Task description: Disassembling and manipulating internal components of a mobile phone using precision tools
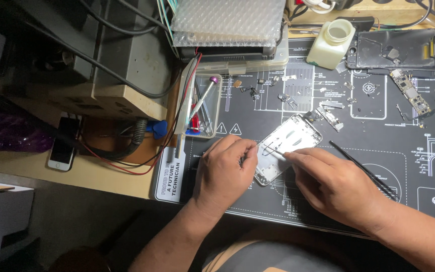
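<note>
Dim repair surface (127, 174), black printed work mat (378, 166) laid across it. Centre of mat: silver phone housing (285, 146), stripped, tilted. Left hand (225, 174): grip pinched shut on thin tweezers (272, 149), tips over housing interior. Right hand (338, 186): fingertip pressed on housing edge, nothing grasped. Just right: black spudger (363, 168). Far right: circuit board (410, 90), dark phone screen (396, 49), white bottle (331, 43). Far left: clear tool tray (202, 108). Scattered loose small parts (283, 93). Risk, judged: tweezers slipping, scratching housing; small parts flicked away, lost.

Phone repair workshop, printed work mat (258, 201), loose circuit board (410, 90)
</note>
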